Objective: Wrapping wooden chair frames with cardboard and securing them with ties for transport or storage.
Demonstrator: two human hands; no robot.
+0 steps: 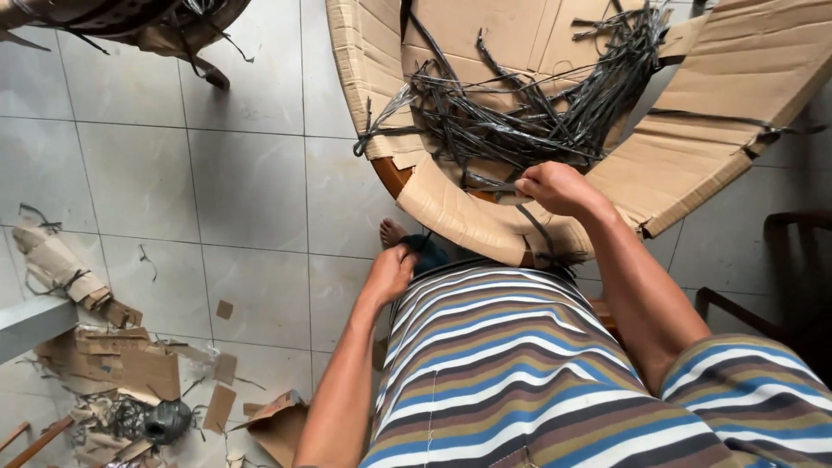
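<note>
A round wooden frame wrapped in brown cardboard stands in front of me, with a tangle of dark plastic straps lying on it. My right hand pinches one dark strap at the near cardboard edge, fingers closed on it. Lower down, my left hand reaches beside my striped shirt and grips a dark strap end near my bare foot. What the left hand's strap connects to is hidden under the frame.
Torn cardboard scraps and a dark strap bundle litter the tiled floor at lower left. Another wrapped piece sits at top left. A dark wooden chair frame stands at the right.
</note>
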